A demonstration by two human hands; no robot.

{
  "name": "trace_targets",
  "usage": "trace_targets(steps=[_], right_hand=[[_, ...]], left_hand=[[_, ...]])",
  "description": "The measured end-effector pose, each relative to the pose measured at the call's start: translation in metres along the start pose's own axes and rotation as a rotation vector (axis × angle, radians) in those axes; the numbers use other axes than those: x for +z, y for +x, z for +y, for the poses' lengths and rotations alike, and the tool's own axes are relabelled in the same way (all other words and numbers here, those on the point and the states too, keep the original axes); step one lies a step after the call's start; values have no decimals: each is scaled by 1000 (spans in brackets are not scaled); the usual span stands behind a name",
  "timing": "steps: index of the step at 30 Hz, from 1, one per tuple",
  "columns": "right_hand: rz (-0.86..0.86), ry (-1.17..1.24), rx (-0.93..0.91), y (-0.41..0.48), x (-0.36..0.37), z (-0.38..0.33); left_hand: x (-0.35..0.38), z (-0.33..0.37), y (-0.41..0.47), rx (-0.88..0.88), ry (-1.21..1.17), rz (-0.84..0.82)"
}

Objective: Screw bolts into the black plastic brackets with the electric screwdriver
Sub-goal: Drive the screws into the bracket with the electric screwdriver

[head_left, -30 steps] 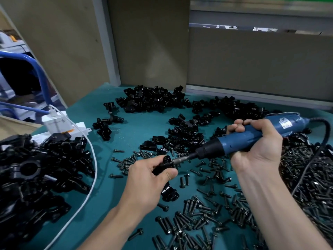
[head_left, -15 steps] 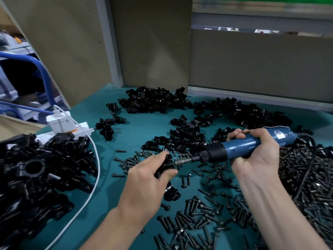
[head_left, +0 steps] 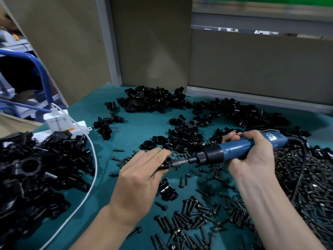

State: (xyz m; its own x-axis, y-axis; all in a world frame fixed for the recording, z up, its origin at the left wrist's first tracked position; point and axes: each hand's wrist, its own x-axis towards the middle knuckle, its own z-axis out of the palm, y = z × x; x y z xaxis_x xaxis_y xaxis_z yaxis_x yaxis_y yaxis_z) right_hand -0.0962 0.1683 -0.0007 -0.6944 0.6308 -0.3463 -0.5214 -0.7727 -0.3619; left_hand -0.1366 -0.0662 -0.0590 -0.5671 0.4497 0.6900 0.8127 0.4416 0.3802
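Two hands meet over the middle of the teal counter (head_left: 137,130). The left hand (head_left: 138,179) pinches a small black plastic bracket (head_left: 166,164) between thumb and fingers, a little above the counter, with one round hole showing on its top. The right hand (head_left: 252,159) is wrapped around the blue body of the electric screwdriver (head_left: 239,148). Its long axis lies almost level, running from the right down to the left, so the metal bit (head_left: 178,162) points at the bracket and touches its right side. The bolt itself I cannot make out; probably it is hidden between bit and bracket. So the bracket lies directly left of the tool's tip, and the left hand is the nearer one, because it carries it. In my judgement the coming move depends on the bit and the threaded hole being in one line; with a tilted bracket the bolt may enter crooked. Loose bolts (head_left: 189,219) lie scattered nearer the person, another bracket (head_left: 166,191) rests just below the left hand, and a pile of brackets (head_left: 153,100) lies at the far side.
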Motion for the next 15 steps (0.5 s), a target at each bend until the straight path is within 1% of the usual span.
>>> trace_targets(steps=[8, 15], right_hand=[[-8, 15, -9, -3, 1, 1], [-12, 26, -6, -4, 0, 4]], left_hand=[[2, -1, 0, -33, -69, -7], [4, -2, -3, -78, -126, 42]])
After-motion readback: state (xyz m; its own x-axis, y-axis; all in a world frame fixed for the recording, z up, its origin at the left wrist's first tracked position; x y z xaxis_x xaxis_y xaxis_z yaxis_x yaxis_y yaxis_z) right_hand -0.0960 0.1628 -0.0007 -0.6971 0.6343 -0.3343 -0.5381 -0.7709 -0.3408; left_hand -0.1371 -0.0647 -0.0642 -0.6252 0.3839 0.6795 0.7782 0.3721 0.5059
